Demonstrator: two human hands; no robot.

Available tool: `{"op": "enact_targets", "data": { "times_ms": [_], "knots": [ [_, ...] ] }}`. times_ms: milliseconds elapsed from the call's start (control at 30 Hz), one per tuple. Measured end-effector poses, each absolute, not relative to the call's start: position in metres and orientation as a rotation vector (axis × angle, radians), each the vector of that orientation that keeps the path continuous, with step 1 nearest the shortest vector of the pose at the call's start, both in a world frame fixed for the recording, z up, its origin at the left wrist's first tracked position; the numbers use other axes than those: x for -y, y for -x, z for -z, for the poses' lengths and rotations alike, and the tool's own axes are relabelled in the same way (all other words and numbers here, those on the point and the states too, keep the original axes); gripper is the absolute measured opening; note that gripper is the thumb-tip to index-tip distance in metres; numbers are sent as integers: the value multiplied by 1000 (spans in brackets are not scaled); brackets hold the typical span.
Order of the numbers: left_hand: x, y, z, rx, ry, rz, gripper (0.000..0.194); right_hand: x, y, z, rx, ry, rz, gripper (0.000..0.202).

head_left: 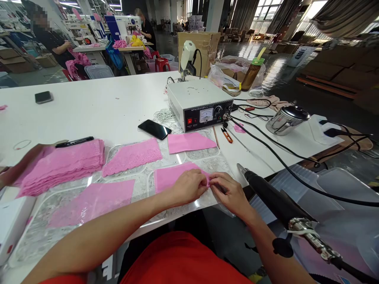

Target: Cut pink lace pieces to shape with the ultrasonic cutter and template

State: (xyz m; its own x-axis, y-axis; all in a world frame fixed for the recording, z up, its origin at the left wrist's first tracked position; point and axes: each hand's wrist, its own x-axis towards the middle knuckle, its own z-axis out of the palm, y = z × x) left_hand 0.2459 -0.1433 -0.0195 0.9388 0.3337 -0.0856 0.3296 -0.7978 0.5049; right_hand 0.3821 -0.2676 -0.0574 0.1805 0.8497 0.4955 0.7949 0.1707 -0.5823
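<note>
Standing beyond our fingers on the bench [89, 102]: white control box [183, 94], black phone [154, 129]. Handheld tool [272, 197] lies just beside our right hand [230, 194], tip over the right edge. Pink panel [166, 178] sits by the near edge; we pinch its right end between the fingertips of right and left hand [189, 185].
</note>
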Motion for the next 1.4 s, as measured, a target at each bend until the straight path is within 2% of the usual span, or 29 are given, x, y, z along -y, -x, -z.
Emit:
{"op": "enact_targets", "data": {
  "times_ms": [133, 633, 1067, 1400],
  "knots": [
    [144, -247, 20, -473, -2540, -17, 17, 267, -382, 58, 1589, 1612, -89, 13],
    [132, -249, 25, -491, -2305, -68, 21, 266, -380, 57, 1484, 1622, -106, 12],
    [124, -246, 19, -606, -2015, -223, 13, 265, -381, 62, 1430, 1711, -66, 26],
    [105, -206, 6, -817, -1569, -432, 13, 266, -376, 54, 1459, 1734, -31, 21]
  ]
}}
